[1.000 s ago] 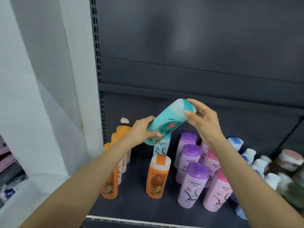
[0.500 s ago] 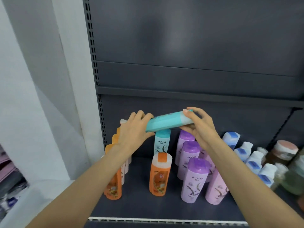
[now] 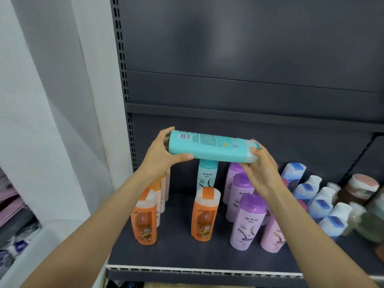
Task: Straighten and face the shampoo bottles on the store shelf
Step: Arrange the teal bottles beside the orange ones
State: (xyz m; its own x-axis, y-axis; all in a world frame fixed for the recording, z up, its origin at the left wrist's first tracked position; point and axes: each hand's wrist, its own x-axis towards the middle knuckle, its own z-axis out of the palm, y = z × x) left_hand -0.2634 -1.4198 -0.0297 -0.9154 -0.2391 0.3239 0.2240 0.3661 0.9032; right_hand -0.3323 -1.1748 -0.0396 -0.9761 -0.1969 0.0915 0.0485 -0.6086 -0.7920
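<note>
The person holds a teal shampoo bottle [image 3: 209,146] sideways in mid-frame, above the shelf [image 3: 180,254], w/ its barcode side up. Left hand [image 3: 161,155] grips the bottom end, thumb under and fingers curled behind it; right hand [image 3: 261,169] supports the cap end, fingers wrapped under it. Below stands a second teal bottle [image 3: 206,176], approx. in the centre, w/ an orange bottle [image 3: 204,215] in front and purple bottles [image 3: 247,223] to the right (their labels face forward). I think the step is turning the bottle. Next it needs to stand upright, label to the front, probably beside the teal one.
</note>
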